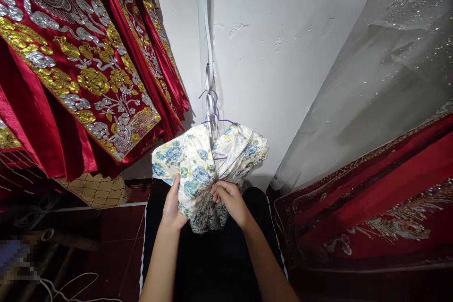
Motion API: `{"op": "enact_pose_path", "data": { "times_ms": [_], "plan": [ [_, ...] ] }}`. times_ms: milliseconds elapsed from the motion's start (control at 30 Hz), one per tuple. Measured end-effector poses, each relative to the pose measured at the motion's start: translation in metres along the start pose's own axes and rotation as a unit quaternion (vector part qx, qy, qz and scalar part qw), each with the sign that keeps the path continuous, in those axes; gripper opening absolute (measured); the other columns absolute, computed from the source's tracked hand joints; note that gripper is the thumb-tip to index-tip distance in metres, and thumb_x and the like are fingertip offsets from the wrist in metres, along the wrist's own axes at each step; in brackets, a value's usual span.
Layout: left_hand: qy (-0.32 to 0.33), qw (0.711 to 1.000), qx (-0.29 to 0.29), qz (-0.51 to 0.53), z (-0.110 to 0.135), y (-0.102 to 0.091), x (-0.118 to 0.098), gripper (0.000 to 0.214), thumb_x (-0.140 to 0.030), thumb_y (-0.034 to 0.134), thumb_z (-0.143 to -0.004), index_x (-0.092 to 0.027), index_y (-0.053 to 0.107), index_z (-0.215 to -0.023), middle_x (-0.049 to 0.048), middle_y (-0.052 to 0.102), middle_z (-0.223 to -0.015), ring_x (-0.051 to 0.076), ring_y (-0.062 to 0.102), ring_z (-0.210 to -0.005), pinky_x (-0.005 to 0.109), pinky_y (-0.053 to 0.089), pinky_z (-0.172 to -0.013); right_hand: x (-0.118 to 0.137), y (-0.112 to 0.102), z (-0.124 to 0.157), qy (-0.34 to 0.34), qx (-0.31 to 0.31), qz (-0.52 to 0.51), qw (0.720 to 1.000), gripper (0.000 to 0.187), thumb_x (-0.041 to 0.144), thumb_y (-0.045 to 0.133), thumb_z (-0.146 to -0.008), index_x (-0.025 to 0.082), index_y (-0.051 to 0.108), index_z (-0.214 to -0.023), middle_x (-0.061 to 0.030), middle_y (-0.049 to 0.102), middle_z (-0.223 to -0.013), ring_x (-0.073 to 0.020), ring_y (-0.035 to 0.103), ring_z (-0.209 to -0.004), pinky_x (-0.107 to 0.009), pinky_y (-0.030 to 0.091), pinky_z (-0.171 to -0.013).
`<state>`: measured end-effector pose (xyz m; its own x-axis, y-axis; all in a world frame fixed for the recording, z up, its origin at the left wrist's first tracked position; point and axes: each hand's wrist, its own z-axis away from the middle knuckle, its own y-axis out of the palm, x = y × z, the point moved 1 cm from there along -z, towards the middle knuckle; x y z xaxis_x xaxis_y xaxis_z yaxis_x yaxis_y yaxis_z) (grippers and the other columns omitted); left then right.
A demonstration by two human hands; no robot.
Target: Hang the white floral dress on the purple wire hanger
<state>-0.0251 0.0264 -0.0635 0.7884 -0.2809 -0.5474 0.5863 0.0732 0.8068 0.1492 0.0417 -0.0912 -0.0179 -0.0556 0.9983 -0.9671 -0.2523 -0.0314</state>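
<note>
A white floral dress [198, 151] with blue, green and yellow flowers, short sleeves and a V-shaped neckline hangs in front of me on a purple wire hanger [222, 120]. My left hand [173, 205] grips its left side below the sleeve, thumb on the front and fingers mostly hidden behind the cloth. At the point of the neckline, near the gathered waist, my right hand [226, 196] is closed in a pinch on the fabric. The lower part of the dress is bunched and foreshortened from above.
A white metal upright [208, 23] stands against the white wall [276, 56]. Red embroidered garments [92, 75] hang at left. Sheer sparkly cloth [354, 80] and a red embroidered garment [389, 207] are at right. A white cable [85, 298] lies lower left.
</note>
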Motion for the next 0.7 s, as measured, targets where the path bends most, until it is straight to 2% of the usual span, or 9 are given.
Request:
{"op": "enact_pose_path", "data": {
  "times_ms": [100,267,400,500,567,600,667,700],
  "plan": [
    [0.007,1.000,-0.009,-0.007,0.002,-0.002,-0.001,0.064,-0.050,0.051,-0.095,-0.022,0.038,-0.151,0.0133,0.064,-0.133,0.031,0.061,-0.123,0.048,0.047,-0.108,-0.001,-0.002,0.001,0.011,-0.001,-0.002,1.000,0.033,0.046,0.051,-0.092,0.021,0.066,-0.076,-0.0018,0.060,-0.065,-0.0175,0.054,-0.061,-0.030,0.041,-0.059],
    [-0.008,1.000,-0.005,-0.015,0.007,0.008,0.001,0.062,-0.052,0.049,-0.095,-0.020,0.044,-0.148,0.0134,0.066,-0.131,0.033,0.061,-0.122,0.049,0.047,-0.107,-0.008,0.001,-0.002,0.031,-0.011,0.017,0.999,0.034,0.052,0.057,-0.089,0.020,0.066,-0.079,-0.0022,0.063,-0.068,-0.0177,0.055,-0.062,-0.030,0.042,-0.061],
    [0.020,0.997,-0.065,-0.031,0.006,0.008,-0.002,0.054,-0.048,0.052,-0.094,-0.020,0.052,-0.141,0.0125,0.068,-0.126,0.032,0.062,-0.121,0.048,0.049,-0.105,-0.007,-0.001,-0.001,0.019,-0.020,0.017,0.999,0.031,0.046,0.058,-0.089,0.019,0.065,-0.077,-0.0019,0.062,-0.067,-0.0172,0.055,-0.063,-0.030,0.043,-0.063],
    [0.084,0.985,-0.138,-0.064,0.000,-0.006,-0.006,0.046,-0.040,0.058,-0.090,-0.021,0.056,-0.133,0.0108,0.067,-0.127,0.031,0.059,-0.124,0.046,0.049,-0.105,-0.010,-0.006,0.000,0.034,-0.019,0.029,0.999,0.026,0.041,0.057,-0.088,0.019,0.063,-0.075,-0.0023,0.063,-0.068,-0.0171,0.055,-0.063,-0.029,0.041,-0.061],
    [0.151,0.958,-0.215,-0.117,-0.003,-0.020,-0.006,0.046,-0.032,0.063,-0.086,-0.024,0.054,-0.130,0.0089,0.062,-0.132,0.029,0.054,-0.130,0.042,0.046,-0.107,-0.015,-0.009,0.000,0.037,-0.022,0.038,0.998,0.022,0.037,0.056,-0.087,0.019,0.063,-0.075,-0.0021,0.063,-0.069,-0.0166,0.054,-0.062,-0.029,0.041,-0.061],
    [0.201,0.932,-0.258,-0.155,-0.003,-0.027,-0.005,0.049,-0.029,0.065,-0.084,-0.025,0.052,-0.130,0.0079,0.058,-0.135,0.027,0.050,-0.133,0.041,0.043,-0.109,-0.017,-0.009,0.000,0.034,-0.028,0.040,0.998,0.020,0.034,0.056,-0.087,0.019,0.063,-0.075,-0.0018,0.063,-0.068,-0.0163,0.054,-0.062,-0.029,0.041,-0.061],
    [0.324,0.857,-0.316,-0.248,-0.001,-0.037,-0.001,0.056,-0.024,0.070,-0.079,-0.029,0.047,-0.131,0.0059,0.051,-0.139,0.025,0.045,-0.135,0.038,0.037,-0.112,-0.021,-0.009,-0.001,0.027,-0.039,0.039,0.998,0.019,0.032,0.055,-0.086,0.019,0.064,-0.077,-0.0014,0.062,-0.067,-0.0156,0.052,-0.061,-0.029,0.040,-0.061],
    [0.376,0.819,-0.314,-0.299,0.001,-0.039,0.003,0.057,-0.024,0.071,-0.079,-0.030,0.047,-0.130,0.0053,0.050,-0.138,0.024,0.045,-0.134,0.037,0.036,-0.112,-0.022,-0.008,-0.001,0.024,-0.042,0.038,0.998,0.019,0.033,0.054,-0.087,0.019,0.063,-0.077,-0.0013,0.062,-0.067,-0.0154,0.052,-0.060,-0.029,0.040,-0.061]
  ]
}}
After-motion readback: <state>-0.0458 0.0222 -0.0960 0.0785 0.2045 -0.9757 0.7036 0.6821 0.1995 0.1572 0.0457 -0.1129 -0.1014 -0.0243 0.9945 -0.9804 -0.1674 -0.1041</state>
